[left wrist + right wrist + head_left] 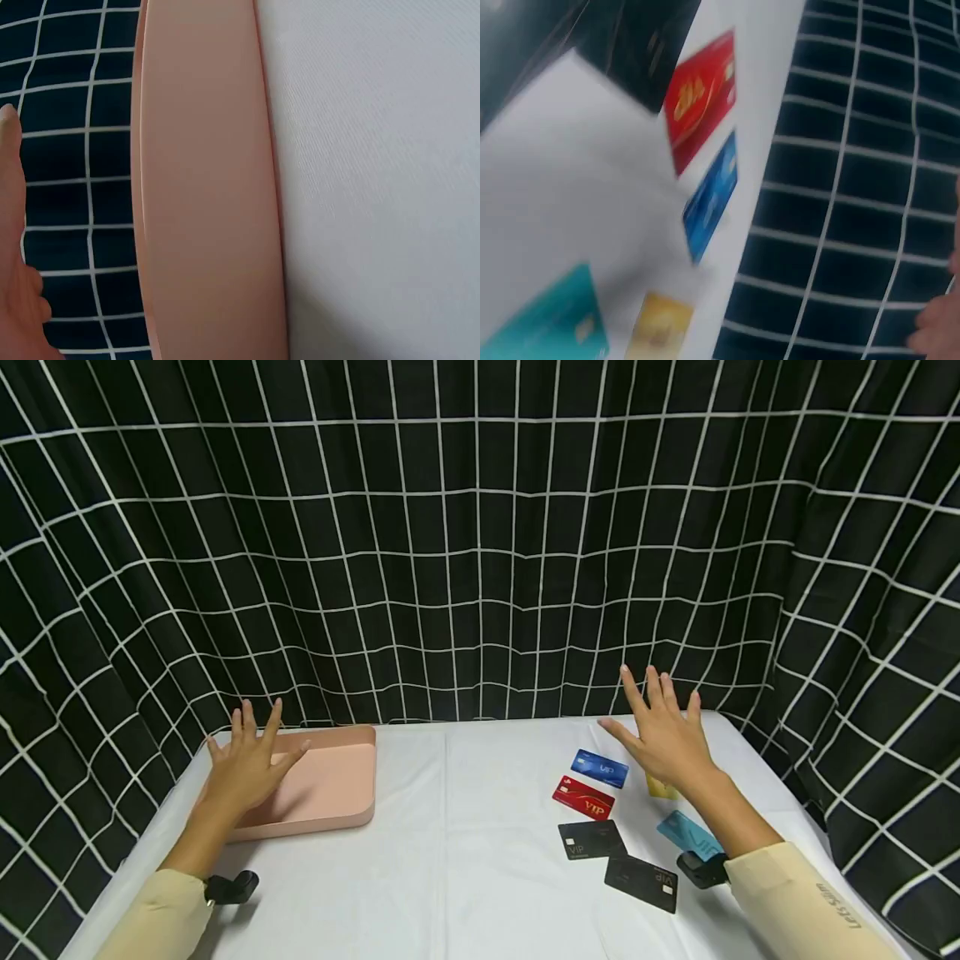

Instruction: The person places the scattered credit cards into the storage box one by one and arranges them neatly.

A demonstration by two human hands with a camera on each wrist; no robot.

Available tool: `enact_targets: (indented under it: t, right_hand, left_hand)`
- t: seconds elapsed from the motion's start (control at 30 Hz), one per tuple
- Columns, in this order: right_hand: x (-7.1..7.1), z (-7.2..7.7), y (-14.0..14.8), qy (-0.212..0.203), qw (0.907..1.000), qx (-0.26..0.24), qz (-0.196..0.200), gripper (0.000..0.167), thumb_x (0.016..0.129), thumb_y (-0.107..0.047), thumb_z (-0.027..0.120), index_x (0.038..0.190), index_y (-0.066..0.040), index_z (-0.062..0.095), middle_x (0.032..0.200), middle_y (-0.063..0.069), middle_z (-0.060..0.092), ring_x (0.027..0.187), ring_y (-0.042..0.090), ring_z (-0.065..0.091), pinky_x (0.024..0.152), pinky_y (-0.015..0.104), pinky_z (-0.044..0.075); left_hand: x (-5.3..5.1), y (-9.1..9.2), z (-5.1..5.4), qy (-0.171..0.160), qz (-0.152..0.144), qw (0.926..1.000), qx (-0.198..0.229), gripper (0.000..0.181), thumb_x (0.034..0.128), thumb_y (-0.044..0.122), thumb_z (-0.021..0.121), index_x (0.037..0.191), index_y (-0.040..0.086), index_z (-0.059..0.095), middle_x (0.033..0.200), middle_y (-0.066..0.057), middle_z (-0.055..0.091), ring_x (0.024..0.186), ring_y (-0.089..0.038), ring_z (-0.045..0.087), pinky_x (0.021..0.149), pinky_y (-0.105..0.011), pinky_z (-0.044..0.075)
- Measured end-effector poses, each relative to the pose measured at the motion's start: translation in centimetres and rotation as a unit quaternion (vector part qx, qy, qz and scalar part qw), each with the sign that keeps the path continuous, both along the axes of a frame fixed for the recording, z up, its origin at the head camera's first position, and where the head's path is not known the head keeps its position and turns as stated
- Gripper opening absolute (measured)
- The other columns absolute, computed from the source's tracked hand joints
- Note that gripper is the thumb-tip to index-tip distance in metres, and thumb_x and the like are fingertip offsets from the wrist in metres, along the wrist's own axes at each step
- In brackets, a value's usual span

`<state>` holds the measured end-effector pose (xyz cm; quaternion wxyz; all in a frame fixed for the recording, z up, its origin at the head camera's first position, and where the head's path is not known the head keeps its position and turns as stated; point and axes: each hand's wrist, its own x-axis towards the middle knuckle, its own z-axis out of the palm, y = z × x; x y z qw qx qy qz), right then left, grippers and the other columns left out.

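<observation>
My left hand, fingers spread, hovers over a shallow pink tray at the left of the table. The tray's side wall fills the middle of the left wrist view. On the right, my right hand is held above the cards with its fingers spread, holding nothing. Near it lie a blue VIP card, a red VIP card, a yellow card partly hidden by the hand, and a teal card. Closer to me, a black card touches or slightly overlaps another black card.
A white cloth covers the table. Black curtain with a white grid rises behind the table and along both sides. Each wrist carries a small black camera, one on the left wrist and one on the right wrist.
</observation>
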<state>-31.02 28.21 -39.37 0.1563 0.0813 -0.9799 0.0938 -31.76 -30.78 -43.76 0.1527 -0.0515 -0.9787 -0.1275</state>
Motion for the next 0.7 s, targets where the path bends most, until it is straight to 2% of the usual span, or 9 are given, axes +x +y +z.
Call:
enact_targets:
  t: [0.1,0.23,0.43,0.53,0.7]
  right_hand:
    - [0.1,0.1,-1.1,-0.025,0.9992,-0.02,0.024,0.087,0.101,-0.066,0.039,0.165,-0.018,0.005,0.165,0.03,0.003,0.151,0.05,0.002,0.116,0.074,-0.007]
    - [0.5,-0.2,-3.1,-0.058,0.9964,-0.028,0.055,0.082,0.102,-0.063,0.04,0.164,-0.016,0.014,0.164,0.032,0.009,0.151,0.051,0.007,0.118,0.072,0.0]
    - [1.4,-0.9,-6.6,-0.068,0.9923,-0.045,0.093,0.079,0.104,-0.058,0.044,0.163,-0.011,0.021,0.163,0.03,0.017,0.152,0.046,0.015,0.121,0.067,0.006]
    - [1.8,-1.2,-8.2,-0.078,0.9897,-0.051,0.108,0.079,0.104,-0.058,0.044,0.162,-0.01,0.022,0.164,0.028,0.021,0.152,0.042,0.019,0.123,0.063,0.009]
    - [2.0,-1.6,-11.1,-0.088,0.9846,-0.049,0.143,0.078,0.103,-0.058,0.045,0.161,-0.008,0.026,0.163,0.027,0.024,0.152,0.039,0.023,0.124,0.059,0.011]
  left_hand:
    - [0.3,-0.5,0.2,0.0,-0.008,0.9999,0.012,0.089,0.1005,0.064,0.044,0.165,0.018,0.003,0.162,-0.036,-0.005,0.15,-0.053,-0.003,0.108,-0.084,-0.001]
    - [1.0,-1.3,0.3,-0.012,-0.014,0.9992,0.035,0.086,0.1024,0.063,0.041,0.165,0.017,0.001,0.162,-0.037,-0.004,0.149,-0.054,-0.001,0.109,-0.083,0.007]
    - [2.2,-2.0,0.9,-0.039,-0.008,0.998,0.048,0.087,0.1022,0.064,0.04,0.164,0.011,0.008,0.163,-0.034,0.006,0.148,-0.057,0.007,0.111,-0.081,0.008]
    - [2.3,-2.3,0.6,-0.053,-0.007,0.9975,0.046,0.088,0.1016,0.064,0.041,0.164,0.009,0.01,0.163,-0.034,0.01,0.148,-0.057,0.009,0.11,-0.082,0.008]
    - [2.6,-3.5,0.2,-0.058,0.002,0.9973,0.045,0.088,0.1022,0.061,0.044,0.163,0.008,0.008,0.16,-0.039,0.009,0.146,-0.059,0.012,0.108,-0.082,0.016]
